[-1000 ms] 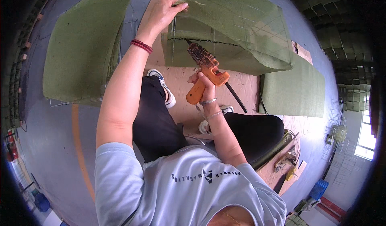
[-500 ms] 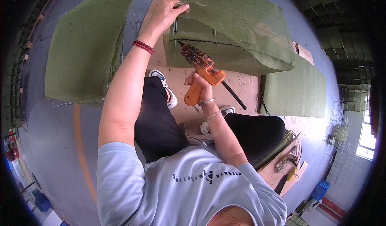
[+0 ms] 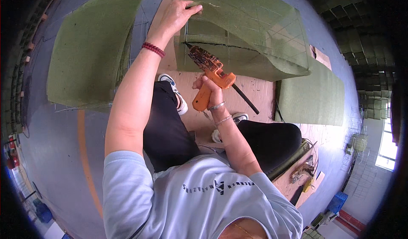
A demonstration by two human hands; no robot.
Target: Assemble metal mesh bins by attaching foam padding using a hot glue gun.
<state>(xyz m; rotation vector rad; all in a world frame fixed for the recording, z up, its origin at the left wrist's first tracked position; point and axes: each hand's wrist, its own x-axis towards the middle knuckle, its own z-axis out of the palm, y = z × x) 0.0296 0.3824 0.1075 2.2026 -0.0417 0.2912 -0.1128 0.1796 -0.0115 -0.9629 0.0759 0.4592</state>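
Note:
My right hand [image 3: 211, 91] is wrapped round the handle of an orange hot glue gun [image 3: 225, 80]. Its front is crusted dark, and a black glue stick [image 3: 245, 98] sticks out of the back. The tip points up and left, at the left end of a dark line along the edge of a wire frame [image 3: 228, 37]. Green mesh sheet [image 3: 272, 26] covers that frame in part. My left hand [image 3: 175, 17] pinches a corner of the mesh and holds it lifted off the frame's left side. Whether the tip touches the frame, I cannot tell.
A large green mesh panel [image 3: 89, 52] stands to the left, and another mesh piece [image 3: 312, 94] lies at the right. The frame sits on a pinkish board [image 3: 259, 92]. A second dirty glue gun [image 3: 302, 171] lies at my right. My feet are close by.
The glue gun in my right hand has shifted slightly left, bringing its tip near the frame's left corner. My left hand has moved a little to the right with the mesh corner.

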